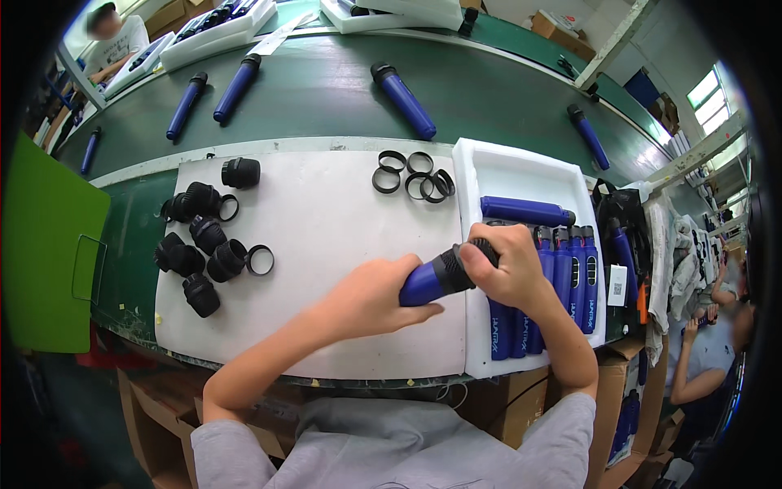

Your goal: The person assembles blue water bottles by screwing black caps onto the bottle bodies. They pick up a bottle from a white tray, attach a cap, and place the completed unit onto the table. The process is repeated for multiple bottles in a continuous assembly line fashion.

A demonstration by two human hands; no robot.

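Over the right side of the white work mat (342, 212), I hold a blue handheld microphone (425, 283) tilted, its black head end up and to the right. My left hand (376, 300) is wrapped round the blue body. My right hand (511, 262) is closed on the black head, thumb pressed along it, and hides part of it. Several loose black microphone heads (208, 235) lie in a group on the mat's left side, with black rings beside them. More black rings (383, 180) lie near the mat's far edge.
A white foam tray (529, 156) at the right holds several blue microphone bodies (528, 211). Beyond the mat, blue microphones (405, 102) lie spread along a green conveyor belt (318, 90). A green panel (53, 244) stands at the left. Other people sit at the far left and right.
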